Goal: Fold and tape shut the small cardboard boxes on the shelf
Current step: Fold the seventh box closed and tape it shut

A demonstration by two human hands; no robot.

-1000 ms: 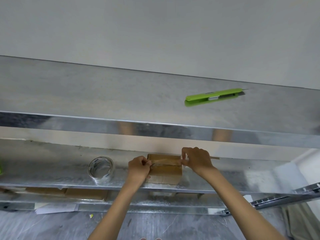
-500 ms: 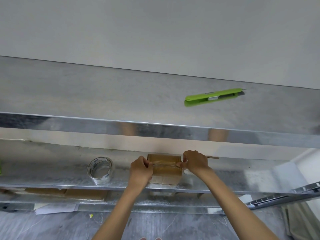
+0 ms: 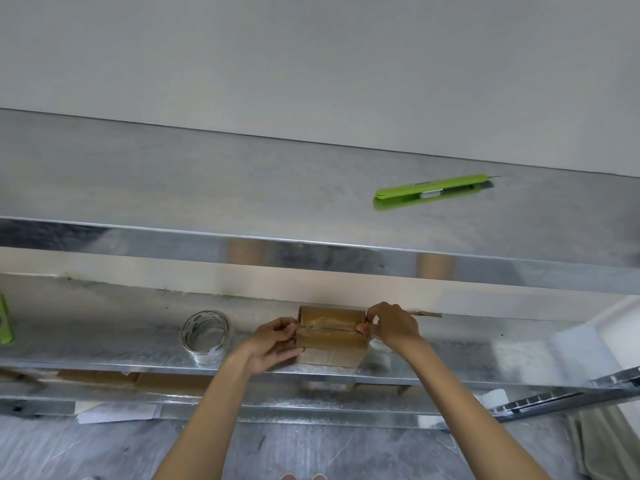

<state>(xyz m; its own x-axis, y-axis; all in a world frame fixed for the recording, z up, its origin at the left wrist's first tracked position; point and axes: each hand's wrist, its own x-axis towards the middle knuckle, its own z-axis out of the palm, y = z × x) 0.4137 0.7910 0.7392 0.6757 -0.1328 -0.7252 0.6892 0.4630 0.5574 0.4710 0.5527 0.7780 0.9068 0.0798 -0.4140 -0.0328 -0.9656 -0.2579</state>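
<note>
The small box sits on the middle shelf, near the front edge, right between your two hands. Its two top flaps are folded down and meet in a line that runs from left to right. A shiny strip of tape lies along that line. So the long way of the box goes side to side, from one hand to the other.

Your left hand is at the left end of the box. Its fingers are curled round that end and hold it. Your right hand is at the right end. Its thumb and fingers are pinched close together on the box, just where the tape reaches the edge. Both hands touch the box, so neither one is nearer.

I think the tape ends need pressing down over the two short ends next. For that, each hand only has to rub down its own side. The box may slide if one hand lets go.

The tape roll stands on the same shelf, near your left hand but not touching it. A green cutter lies on the top shelf, up and to the right, well apart from the box. Flat brown cardboard lies on the shelf below.
</note>
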